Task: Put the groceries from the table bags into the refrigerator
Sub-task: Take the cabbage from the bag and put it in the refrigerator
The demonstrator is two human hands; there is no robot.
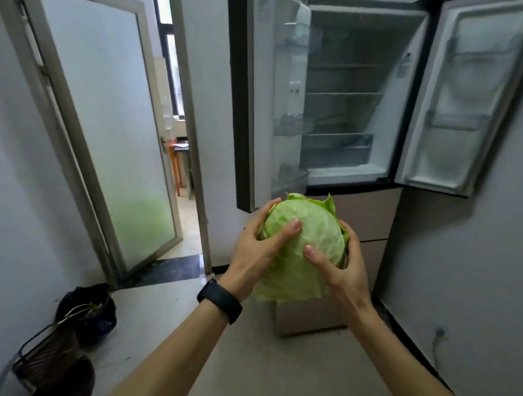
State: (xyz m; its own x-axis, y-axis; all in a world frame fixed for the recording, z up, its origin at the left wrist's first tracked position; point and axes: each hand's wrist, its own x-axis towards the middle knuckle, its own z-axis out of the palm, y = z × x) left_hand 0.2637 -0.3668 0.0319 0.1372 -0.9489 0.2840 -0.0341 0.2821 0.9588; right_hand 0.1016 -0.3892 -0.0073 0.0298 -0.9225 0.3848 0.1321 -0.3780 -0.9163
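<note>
Frosted-glass door (106, 129) at 10 o'clock. Left hand (261, 243) clasps the cabbage (309, 239) from its 9 o'clock, and right hand (344, 268) from 4 o'clock, fingers curled round it. The cabbage is held mid-air below the open refrigerator (386, 128) at 1 o'clock.

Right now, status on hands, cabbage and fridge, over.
Left hand and right hand both grip round pale-green cabbage. Grey two-door refrigerator ahead, both doors open. Path looks clear.
</note>
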